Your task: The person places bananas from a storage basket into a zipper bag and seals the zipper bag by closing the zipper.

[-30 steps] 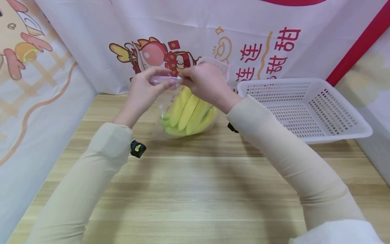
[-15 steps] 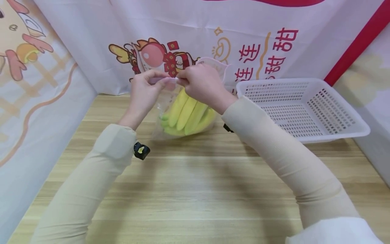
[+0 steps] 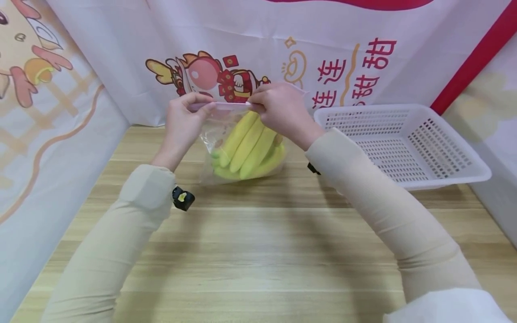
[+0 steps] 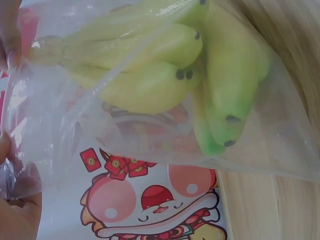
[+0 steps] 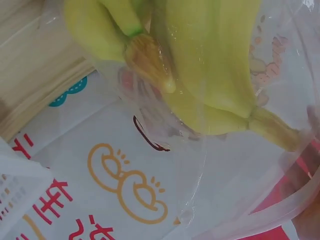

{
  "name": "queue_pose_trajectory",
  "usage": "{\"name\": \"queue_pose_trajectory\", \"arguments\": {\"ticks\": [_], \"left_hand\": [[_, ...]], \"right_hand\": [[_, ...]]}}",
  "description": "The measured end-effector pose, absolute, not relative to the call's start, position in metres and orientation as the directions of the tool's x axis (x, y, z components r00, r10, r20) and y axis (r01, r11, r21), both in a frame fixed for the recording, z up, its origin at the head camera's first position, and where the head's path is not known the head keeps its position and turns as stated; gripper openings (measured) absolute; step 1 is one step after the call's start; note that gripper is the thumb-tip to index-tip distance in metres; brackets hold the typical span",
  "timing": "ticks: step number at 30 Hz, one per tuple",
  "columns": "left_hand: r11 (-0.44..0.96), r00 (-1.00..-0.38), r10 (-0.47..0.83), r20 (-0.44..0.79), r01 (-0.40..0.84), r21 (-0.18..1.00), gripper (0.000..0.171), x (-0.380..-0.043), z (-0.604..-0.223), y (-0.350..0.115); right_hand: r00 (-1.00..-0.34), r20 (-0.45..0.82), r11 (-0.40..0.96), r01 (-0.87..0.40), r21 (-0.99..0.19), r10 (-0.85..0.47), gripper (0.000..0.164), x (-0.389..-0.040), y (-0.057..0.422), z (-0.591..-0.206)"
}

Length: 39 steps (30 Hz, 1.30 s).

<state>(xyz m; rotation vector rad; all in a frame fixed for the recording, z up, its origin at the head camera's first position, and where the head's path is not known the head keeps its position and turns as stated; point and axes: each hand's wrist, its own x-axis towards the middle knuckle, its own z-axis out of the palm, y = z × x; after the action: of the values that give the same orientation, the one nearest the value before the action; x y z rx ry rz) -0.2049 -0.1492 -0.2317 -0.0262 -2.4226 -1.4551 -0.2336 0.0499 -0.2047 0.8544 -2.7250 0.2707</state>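
Observation:
A clear zip bag (image 3: 208,139) with a pink strip along its top stands on the table, bananas (image 3: 251,150) inside it. My left hand (image 3: 182,123) pinches the left end of the strip. Farther right along the same edge, my right hand (image 3: 284,110) pinches the strip near a small white spot. Between the hands the strip is stretched straight. Black banana tips (image 4: 187,74) show through the plastic in the left wrist view. In the right wrist view are the banana stems (image 5: 272,127), and part of the right hand (image 5: 307,220) at the edge.
A white slotted plastic basket (image 3: 448,177) stands to the right, close to my right forearm. Behind the bag hangs a printed white cloth (image 3: 250,27). The wooden table (image 3: 250,251) extends toward me.
My right hand first shifts slightly left, then slides right along the strip. My left hand moves a little left, so the hands are farther apart and more of the strip shows.

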Motion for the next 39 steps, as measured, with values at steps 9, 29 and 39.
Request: {"name": "queue_pose_trajectory", "arguments": {"ticks": [9,29,39], "left_hand": [[0.492,-0.942,-0.166,0.293,0.178,0.852,0.027,-0.206,-0.234,-0.153],[0.725,-0.883,-0.053,0.467,0.287,0.626,0.03,-0.206,-0.236,-0.145],[0.741,-0.893,-0.1,0.438,0.227,0.632,0.029,-0.205,-0.235,-0.145]], "right_hand": [[-0.84,0.237,0.824,-0.533,-0.192,-0.488,0.03,-0.235,0.05,-0.201],[-0.863,0.152,0.8,-0.504,-0.325,-0.481,0.033,-0.239,0.045,-0.198],[-0.882,0.095,0.827,-0.467,-0.312,-0.462,0.034,-0.24,0.041,-0.195]]}}
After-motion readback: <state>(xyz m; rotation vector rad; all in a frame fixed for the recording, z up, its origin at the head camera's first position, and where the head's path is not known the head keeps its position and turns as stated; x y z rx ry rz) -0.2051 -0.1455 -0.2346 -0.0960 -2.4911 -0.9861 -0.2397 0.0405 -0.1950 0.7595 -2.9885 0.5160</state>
